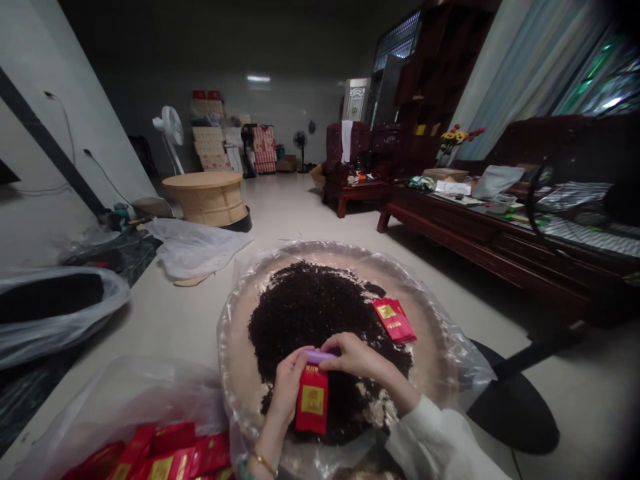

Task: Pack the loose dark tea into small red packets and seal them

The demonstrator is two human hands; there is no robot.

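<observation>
A round tray (pixel 240 373) lined with clear plastic holds a heap of dark loose tea leaves (pixel 310 313). Over the heap my left hand (pixel 285 393) pinches a small red packet with a gold label (pixel 311 400), held upright. My right hand (pixel 355 357) grips a small purple scoop (pixel 320 357) at the packet's mouth. A few more red packets (pixel 394 319) lie on the tray's right side, beside the tea.
A clear bag of filled red packets (pixel 160 457) sits at the lower left. A black-filled plastic bag (pixel 55 307) lies left. A dark wooden bench and table (pixel 500 233) run along the right. A round wooden table (pixel 207 197) and a fan (pixel 170 130) stand behind.
</observation>
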